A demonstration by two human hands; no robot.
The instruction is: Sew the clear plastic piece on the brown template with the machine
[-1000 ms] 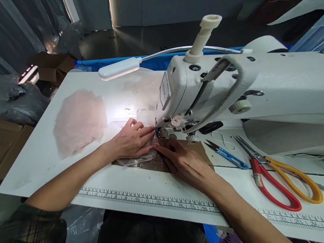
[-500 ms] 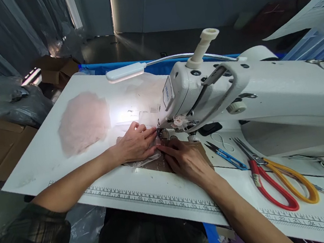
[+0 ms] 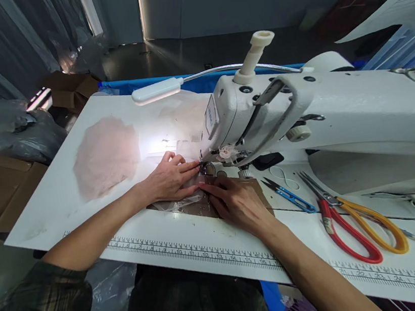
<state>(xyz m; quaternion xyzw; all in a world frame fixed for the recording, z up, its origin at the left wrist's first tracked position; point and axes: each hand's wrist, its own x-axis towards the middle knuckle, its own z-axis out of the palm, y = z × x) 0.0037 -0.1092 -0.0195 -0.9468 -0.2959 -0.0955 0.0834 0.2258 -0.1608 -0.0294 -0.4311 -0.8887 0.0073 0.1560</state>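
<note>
My left hand [image 3: 169, 180] lies with its fingers stretched out over thin, sheer fabric [image 3: 175, 204], pressing it onto the machine bed. Its fingertips come close to the presser foot [image 3: 205, 170] of a white sewing machine [image 3: 354, 110]. To the right, my right hand [image 3: 239, 203] has its index finger pointing at the fabric edge just in front of the foot. The other right fingers curl under and appear to pinch the fabric; the thumb is hidden. A brown flat piece [image 3: 248, 188] lies under and beside the right hand.
A pile of pale pink sheer fabric [image 3: 106, 156] sits left on the white table [image 3: 57, 206]. Blue thread snips [image 3: 293, 197] and red-and-yellow-handled scissors [image 3: 346, 208] lie right. A lamp [image 3: 156, 91] hangs behind the needle area. Cardboard boxes [image 3: 5, 187] stand at the far left.
The view has shifted slightly. Both hands keep nearly the same places beside the presser foot, and the sheer fabric under my left hand has moved a little.
</note>
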